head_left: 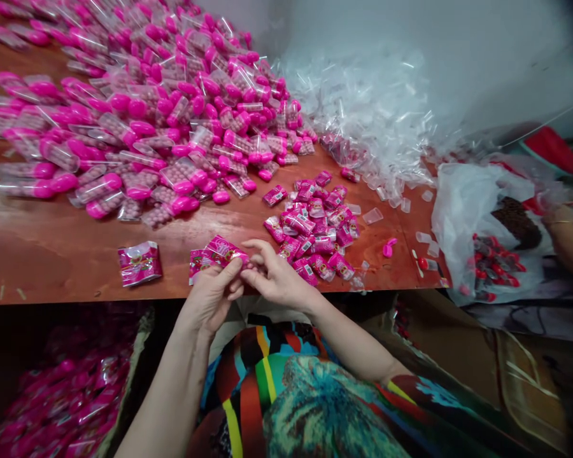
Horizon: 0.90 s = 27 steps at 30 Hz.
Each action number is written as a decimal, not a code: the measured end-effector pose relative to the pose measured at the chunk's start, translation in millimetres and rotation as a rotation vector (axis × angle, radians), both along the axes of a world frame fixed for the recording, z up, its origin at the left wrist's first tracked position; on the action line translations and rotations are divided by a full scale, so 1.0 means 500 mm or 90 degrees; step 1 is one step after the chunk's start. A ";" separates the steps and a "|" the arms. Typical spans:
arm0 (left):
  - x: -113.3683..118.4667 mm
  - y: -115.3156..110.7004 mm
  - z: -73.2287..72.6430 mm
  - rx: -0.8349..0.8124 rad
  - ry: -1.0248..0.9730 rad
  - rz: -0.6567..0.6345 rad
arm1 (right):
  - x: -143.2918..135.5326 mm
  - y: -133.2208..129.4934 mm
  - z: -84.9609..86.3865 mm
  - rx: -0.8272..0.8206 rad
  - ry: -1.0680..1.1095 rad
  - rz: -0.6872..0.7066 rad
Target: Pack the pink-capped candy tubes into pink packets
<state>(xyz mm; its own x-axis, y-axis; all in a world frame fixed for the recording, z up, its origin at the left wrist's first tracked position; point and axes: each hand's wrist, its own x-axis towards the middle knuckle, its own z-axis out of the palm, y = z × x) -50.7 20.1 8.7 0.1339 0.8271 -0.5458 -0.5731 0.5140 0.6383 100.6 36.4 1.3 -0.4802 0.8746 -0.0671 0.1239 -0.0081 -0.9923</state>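
My left hand (214, 289) is closed, its thumb pressed on a pink printed wrapper (224, 248) just above the table's front edge. My right hand (277, 277) meets it at the wrapper's right end, thumb and fingers pinched there and the index finger bent above. What lies between the fingertips is partly hidden. Behind my left hand shows another pink wrapper (198, 259). Off to the left, a small stack of flat pink wrappers (140, 263) lies on the wooden table (52, 248). A heap of small filled pink packets (315, 222) lies beyond my right hand.
Pink-capped clear tubes of small balls (172, 121) are piled at the back left. Clear plastic cups (372, 108) are heaped behind. At right are a white bag (463, 203) with red-capped items and another person's arm (570, 235). Below left stands a box of pink packets (76, 394).
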 end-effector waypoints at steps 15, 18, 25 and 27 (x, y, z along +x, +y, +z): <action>0.011 -0.023 -0.020 0.046 0.112 -0.037 | -0.003 -0.035 -0.062 -0.240 0.243 0.000; 0.011 -0.032 -0.021 0.029 0.117 -0.085 | 0.007 -0.030 -0.064 -0.319 0.293 0.030; 0.024 -0.030 -0.026 0.039 0.084 0.028 | 0.010 -0.036 -0.067 -0.274 0.266 0.005; 0.030 -0.029 -0.030 0.032 0.067 0.031 | 0.003 -0.041 -0.074 -0.262 0.254 -0.013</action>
<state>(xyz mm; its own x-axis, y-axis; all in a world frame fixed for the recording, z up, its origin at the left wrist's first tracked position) -36.0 5.6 -6.2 0.0377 0.8579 -0.5123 -0.5251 0.4532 0.7203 102.2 16.1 -35.6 -0.5215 0.8242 -0.2206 -0.2635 -0.4014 -0.8772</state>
